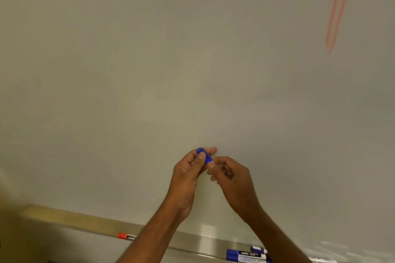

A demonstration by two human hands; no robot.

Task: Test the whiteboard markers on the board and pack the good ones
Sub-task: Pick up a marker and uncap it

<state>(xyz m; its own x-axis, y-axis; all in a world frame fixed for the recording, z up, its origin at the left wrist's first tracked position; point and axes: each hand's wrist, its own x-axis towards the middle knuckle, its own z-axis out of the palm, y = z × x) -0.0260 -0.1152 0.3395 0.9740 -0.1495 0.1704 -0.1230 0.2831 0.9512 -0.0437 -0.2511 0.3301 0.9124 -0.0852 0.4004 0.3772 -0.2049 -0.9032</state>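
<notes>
Below, blue markers (pixel 245 255) in tray (pixel 192 241).

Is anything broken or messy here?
Nothing looks broken or spilled. The only marks are two pale red lines on the whiteboard, top right. The left hand and right hand hold a blue marker between them; a red marker and more blue markers lie in the tray.
</notes>
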